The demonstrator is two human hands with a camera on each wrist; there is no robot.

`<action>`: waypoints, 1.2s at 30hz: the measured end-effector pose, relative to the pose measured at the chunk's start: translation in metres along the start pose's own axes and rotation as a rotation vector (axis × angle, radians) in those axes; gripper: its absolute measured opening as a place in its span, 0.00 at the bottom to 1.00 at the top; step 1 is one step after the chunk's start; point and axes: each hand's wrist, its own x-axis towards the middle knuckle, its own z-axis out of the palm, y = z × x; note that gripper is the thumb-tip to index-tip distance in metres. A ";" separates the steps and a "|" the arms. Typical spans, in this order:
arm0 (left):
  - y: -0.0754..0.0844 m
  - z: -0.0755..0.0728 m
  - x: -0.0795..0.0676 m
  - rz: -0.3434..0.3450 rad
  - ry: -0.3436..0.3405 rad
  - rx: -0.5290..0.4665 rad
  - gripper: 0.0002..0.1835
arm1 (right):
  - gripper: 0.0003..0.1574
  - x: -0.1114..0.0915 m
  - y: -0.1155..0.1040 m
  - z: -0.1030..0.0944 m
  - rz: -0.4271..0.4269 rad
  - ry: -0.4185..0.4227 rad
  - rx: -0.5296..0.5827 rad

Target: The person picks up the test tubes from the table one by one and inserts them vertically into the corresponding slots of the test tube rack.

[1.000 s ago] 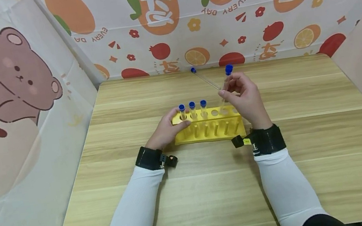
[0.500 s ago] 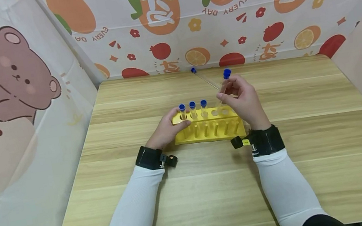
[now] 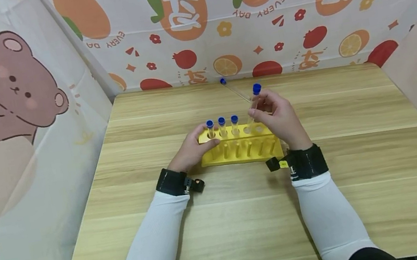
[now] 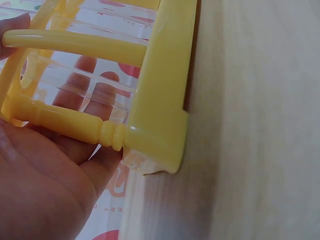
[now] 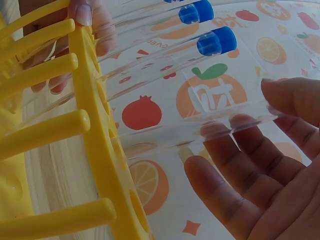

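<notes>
My left hand [image 3: 190, 151] grips the left end of a yellow test tube rack [image 3: 242, 159], thumb in front and fingers behind in the left wrist view. Three test tubes with blue caps [image 3: 234, 119] stand in its left holes. My right hand [image 3: 283, 119] pinches another blue-capped test tube [image 3: 257, 89] between thumb and fingers above the rack's right half. That tube leans, cap up and to the right, its lower end at the fourth hole from the left. In the right wrist view the clear tube [image 5: 170, 137] reaches from my fingers to the rack's top bar.
One more blue-capped tube [image 3: 233, 90] lies slantwise on the wooden table [image 3: 368, 195] behind the rack, partly hidden by my right hand. A fruit-print cloth [image 3: 220, 3] hangs along the table's back edge, and a bear-print cloth [image 3: 25, 147] on the left.
My right hand has moved slightly left and down with the test tube, whose lower end shifted from near the fifth hole to the fourth. The left hand and rack stay in place.
</notes>
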 end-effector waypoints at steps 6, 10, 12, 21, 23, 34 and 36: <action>-0.001 0.000 0.001 -0.008 0.001 -0.004 0.23 | 0.22 0.001 0.001 0.000 0.019 -0.037 0.021; 0.000 0.000 0.000 0.002 0.002 -0.011 0.22 | 0.20 0.002 0.003 0.000 0.012 -0.048 0.019; 0.000 0.000 0.000 0.006 0.002 -0.012 0.21 | 0.21 0.003 0.003 -0.001 0.011 -0.053 0.013; -0.014 -0.001 0.008 0.011 0.002 -0.008 0.22 | 0.19 0.001 0.001 0.000 0.020 -0.053 -0.058; -0.022 -0.001 0.012 0.011 0.004 -0.008 0.22 | 0.19 0.001 0.001 0.000 0.014 -0.057 -0.070; -0.031 -0.002 0.015 0.041 0.012 0.002 0.24 | 0.19 0.002 0.004 -0.001 0.028 -0.063 -0.088; -0.031 -0.001 0.015 0.042 0.014 0.004 0.24 | 0.18 0.002 0.005 0.000 0.020 -0.069 -0.090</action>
